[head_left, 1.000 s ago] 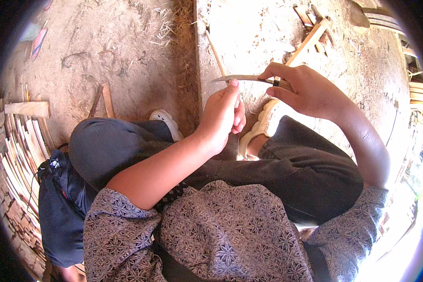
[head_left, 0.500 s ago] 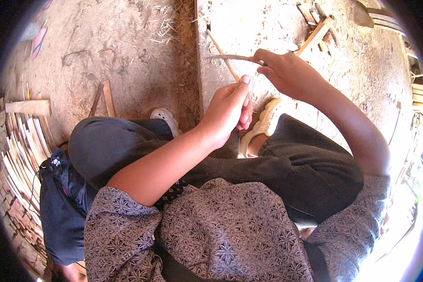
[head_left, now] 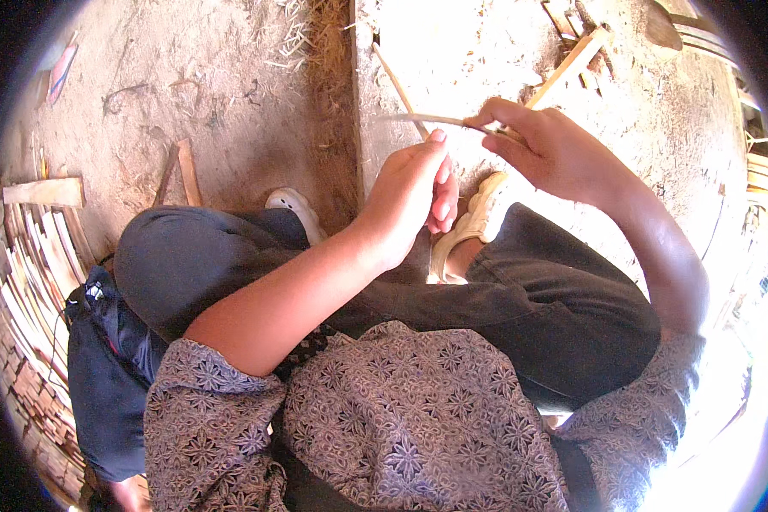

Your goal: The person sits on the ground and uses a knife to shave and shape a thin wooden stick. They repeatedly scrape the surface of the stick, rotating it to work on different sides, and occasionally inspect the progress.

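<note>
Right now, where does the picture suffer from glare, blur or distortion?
Head view: glare washes out the lower right, beside the right sleeve; head view: the knife blade is smeared toward its tip, probably by motion; head view: straight things bow near the dark, rounded rim.

Left hand (head_left: 411,189) pinches thin, pale wooden stick (head_left: 392,78); right hand (head_left: 548,152) holds grey metal-bladed knife (head_left: 449,120) across it, blade blurred, contact unclear
</note>
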### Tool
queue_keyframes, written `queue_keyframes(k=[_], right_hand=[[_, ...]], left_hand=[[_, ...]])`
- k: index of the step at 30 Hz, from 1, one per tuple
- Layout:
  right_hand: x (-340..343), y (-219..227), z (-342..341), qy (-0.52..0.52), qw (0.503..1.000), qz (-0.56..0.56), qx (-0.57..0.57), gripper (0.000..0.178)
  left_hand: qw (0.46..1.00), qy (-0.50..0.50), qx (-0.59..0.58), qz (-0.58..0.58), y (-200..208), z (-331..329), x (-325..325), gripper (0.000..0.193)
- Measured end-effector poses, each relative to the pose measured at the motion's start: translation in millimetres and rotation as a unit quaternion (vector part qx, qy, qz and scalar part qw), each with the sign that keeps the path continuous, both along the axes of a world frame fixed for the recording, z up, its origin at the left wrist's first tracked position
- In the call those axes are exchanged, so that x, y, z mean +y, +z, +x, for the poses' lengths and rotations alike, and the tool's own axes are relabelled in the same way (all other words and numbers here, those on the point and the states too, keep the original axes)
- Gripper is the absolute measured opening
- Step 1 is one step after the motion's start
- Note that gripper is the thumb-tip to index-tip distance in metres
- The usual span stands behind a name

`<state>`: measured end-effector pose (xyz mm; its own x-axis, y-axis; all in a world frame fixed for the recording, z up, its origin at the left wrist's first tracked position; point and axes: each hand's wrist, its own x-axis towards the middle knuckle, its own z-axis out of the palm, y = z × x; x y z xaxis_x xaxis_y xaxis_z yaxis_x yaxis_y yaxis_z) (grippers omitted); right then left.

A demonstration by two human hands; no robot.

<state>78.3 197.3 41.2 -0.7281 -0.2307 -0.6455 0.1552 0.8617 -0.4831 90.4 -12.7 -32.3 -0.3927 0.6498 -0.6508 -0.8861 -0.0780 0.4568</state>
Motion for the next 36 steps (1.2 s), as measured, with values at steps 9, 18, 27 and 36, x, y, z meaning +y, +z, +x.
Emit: queue_keyframes(k=[9,18,27,36], right_hand=[[-4,-38,-6,0.015,0.996,0.003,0.093,0.02],[3,-114,-53,0.046,0.988,0.053,0.134,0.03],[23,-38,-10,-0.004,0.993,-0.114,0.033,0.031],[12,-25,17,-0.028,0.991,-0.126,0.028,0.027]], left_hand=[[0.999,-0.023,0.022,-0.008,0,2,5,0.045],[0.998,-0.037,0.052,0.012,1,-12,3,0.038],[0.998,-0.001,0.002,0.062,-7,-10,-3,0.025],[0.988,0.072,-0.077,0.108,-1,-11,4,0.016]])
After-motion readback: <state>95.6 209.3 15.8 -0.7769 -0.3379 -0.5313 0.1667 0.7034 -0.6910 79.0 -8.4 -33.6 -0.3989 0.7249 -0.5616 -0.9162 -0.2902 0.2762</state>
